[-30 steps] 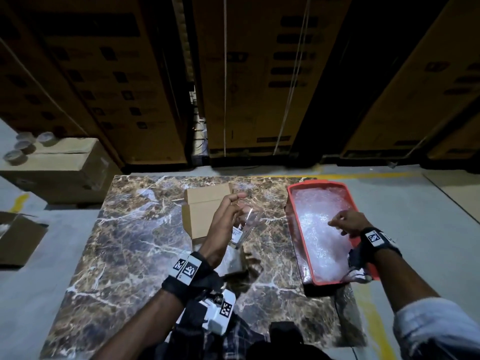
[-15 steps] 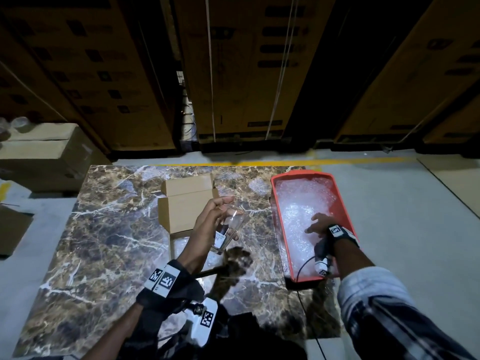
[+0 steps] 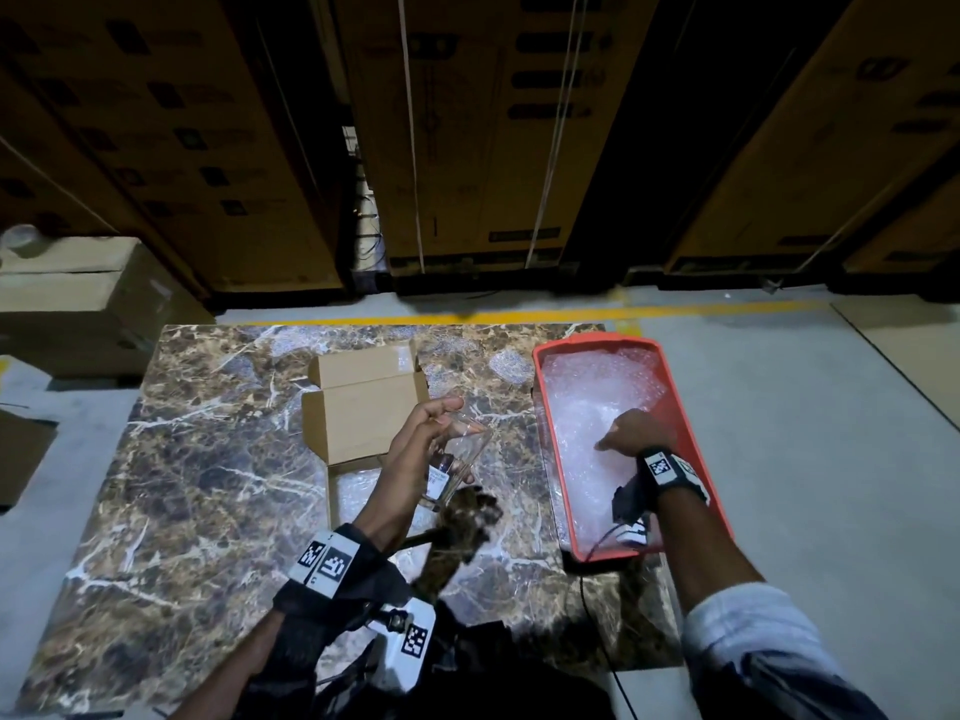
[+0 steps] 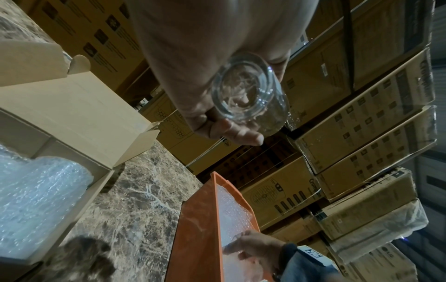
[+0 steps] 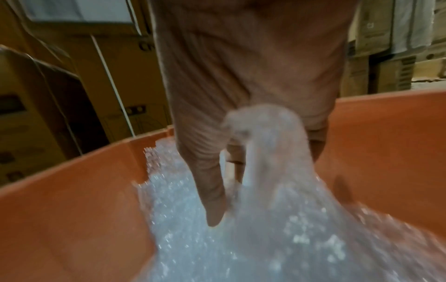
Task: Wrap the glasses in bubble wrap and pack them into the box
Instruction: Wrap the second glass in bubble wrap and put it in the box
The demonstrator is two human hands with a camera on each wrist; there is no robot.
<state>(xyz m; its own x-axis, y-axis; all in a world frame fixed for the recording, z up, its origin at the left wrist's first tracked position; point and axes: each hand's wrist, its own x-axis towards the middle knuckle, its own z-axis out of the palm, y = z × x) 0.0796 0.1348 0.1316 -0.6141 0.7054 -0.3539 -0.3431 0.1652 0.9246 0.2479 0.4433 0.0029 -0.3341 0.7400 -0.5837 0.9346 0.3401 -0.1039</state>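
Glass in one hand, bubble wrap in the other

The left hand (image 3: 415, 449) grips a clear glass (image 3: 457, 462) above the middle of the marble table (image 3: 197, 485), beside the open cardboard box (image 3: 363, 407). The right hand (image 3: 631, 433) pinches a fold of bubble wrap (image 5: 263, 148) inside the orange tray (image 3: 696, 459) at the table's right edge.

Left hand (image 3: 423, 449) raised, palm toward right, wrist bent back; fingers spread along glass (image 3: 457, 462), thumb curled under its side — glass tilted, base toward wrist; right hand (image 3: 631, 433) reaches down, back upward, fingers closed round gathered fold of bubble wrap (image 5: 265, 152); thumb straight, pointing down; forearm bare, sleeve pushed above.
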